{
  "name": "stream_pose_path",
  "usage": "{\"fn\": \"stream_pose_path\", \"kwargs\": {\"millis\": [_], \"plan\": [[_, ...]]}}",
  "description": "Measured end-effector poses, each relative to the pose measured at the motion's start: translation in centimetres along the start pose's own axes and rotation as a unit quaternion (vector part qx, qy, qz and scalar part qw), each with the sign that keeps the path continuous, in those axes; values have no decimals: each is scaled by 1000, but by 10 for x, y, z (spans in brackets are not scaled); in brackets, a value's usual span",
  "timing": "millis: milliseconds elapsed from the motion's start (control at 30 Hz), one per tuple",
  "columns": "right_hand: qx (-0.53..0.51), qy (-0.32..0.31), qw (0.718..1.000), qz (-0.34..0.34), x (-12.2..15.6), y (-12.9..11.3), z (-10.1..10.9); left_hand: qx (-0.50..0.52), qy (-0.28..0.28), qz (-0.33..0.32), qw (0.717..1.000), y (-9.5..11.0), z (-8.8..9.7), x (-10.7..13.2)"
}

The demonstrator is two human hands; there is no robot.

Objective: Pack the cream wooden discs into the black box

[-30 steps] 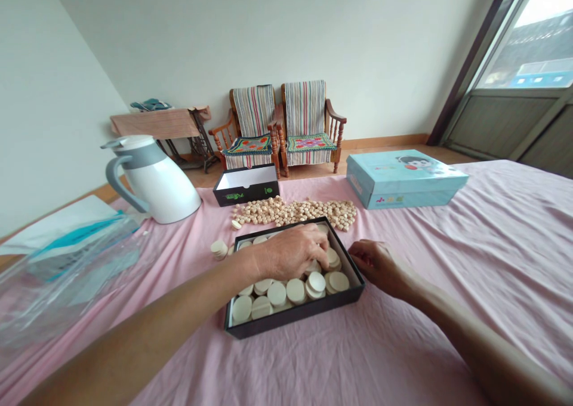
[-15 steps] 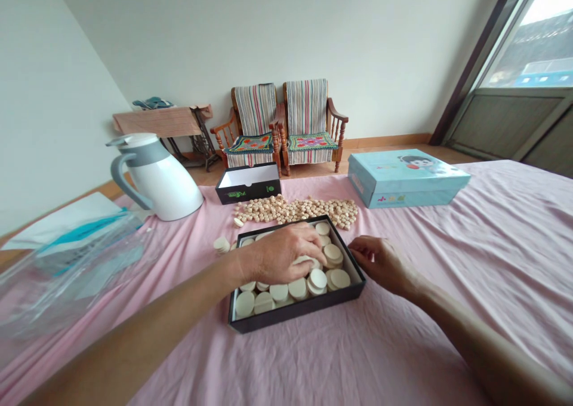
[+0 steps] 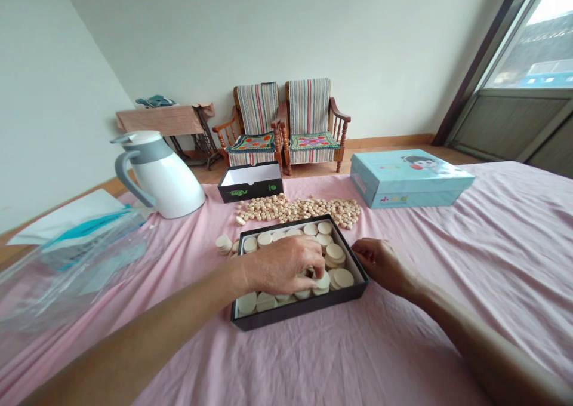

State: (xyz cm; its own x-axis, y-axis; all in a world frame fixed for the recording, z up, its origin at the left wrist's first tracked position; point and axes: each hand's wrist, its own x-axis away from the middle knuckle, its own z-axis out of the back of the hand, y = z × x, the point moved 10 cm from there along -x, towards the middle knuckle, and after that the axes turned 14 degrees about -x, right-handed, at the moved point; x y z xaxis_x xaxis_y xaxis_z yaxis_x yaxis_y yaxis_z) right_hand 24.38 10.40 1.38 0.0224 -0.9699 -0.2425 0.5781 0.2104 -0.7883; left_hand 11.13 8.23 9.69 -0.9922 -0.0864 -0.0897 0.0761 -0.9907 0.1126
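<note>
A shallow black box (image 3: 295,316) lies on the pink cloth, filled with several pale round wooden discs (image 3: 333,252). My left hand (image 3: 282,265) is inside the box, palm down, fingers curled onto the discs near its front right. My right hand (image 3: 380,263) rests on the cloth against the box's right wall, fingers bent and touching the rim. Behind the box stretches a heap of small tan wooden beads (image 3: 299,209). A short stack of discs (image 3: 222,243) sits on the cloth just left of the box.
A white and grey jug (image 3: 161,176) stands at the back left. A small open black box (image 3: 250,182) and a light blue lidded box (image 3: 407,178) sit behind the beads. A clear plastic bag (image 3: 67,263) lies at the left. Two striped wooden chairs (image 3: 286,125) stand by the wall.
My left hand has drawn back from the far part of the box toward its front, uncovering the discs at the back. My right hand has stayed against the box's right wall.
</note>
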Motion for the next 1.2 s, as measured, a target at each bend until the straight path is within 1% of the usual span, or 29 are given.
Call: {"fn": "stream_pose_path", "kwargs": {"millis": [133,267,333,367,433,467,533,600,667,700,767,800,867,900,1000,1100,1200], "plan": [[0,0,1000,0,0,-3,0,-1,14,3,1000,-1,0,-1],[-3,-5,1000,-4,0,-3,-1,2,10,-20,1000,6,-1,-3],[-2,-5,1000,-4,0,-3,-1,4,18,-17,1000,7,5,0],[0,-3,1000,-3,1,-3,-1,5,33,-5,999,4,12,4],[-3,0,1000,0,1,-3,-1,5,95,47,994,-8,37,21],[-7,0,1000,0,2,-4,-1,6,133,87,987,-19,51,34],[-19,-2,1000,-2,2,-3,-2,-2,219,196,956,-50,79,73],[-25,-2,1000,-5,2,-2,-2,-15,253,311,916,-84,89,119],[-26,2,1000,-11,3,1,-1,-31,230,392,890,-111,82,159],[-29,4,999,-16,3,3,-1,-42,202,420,884,-122,73,174],[-37,4,999,-30,3,8,-3,-47,139,444,884,-136,50,193],[-42,6,998,-36,3,10,-3,-43,117,439,890,-139,39,197],[-52,8,998,-45,4,14,-3,-40,86,420,903,-140,22,199],[-57,7,997,-46,4,16,-3,-41,77,407,909,-139,17,197],[-61,3,997,-47,5,18,-4,-59,58,372,924,-137,9,188],[-50,3,998,-45,4,17,-3,-79,18,335,939,-138,2,176],[-47,0,998,-40,4,14,-3,-83,-13,315,945,-141,-5,168]]}}
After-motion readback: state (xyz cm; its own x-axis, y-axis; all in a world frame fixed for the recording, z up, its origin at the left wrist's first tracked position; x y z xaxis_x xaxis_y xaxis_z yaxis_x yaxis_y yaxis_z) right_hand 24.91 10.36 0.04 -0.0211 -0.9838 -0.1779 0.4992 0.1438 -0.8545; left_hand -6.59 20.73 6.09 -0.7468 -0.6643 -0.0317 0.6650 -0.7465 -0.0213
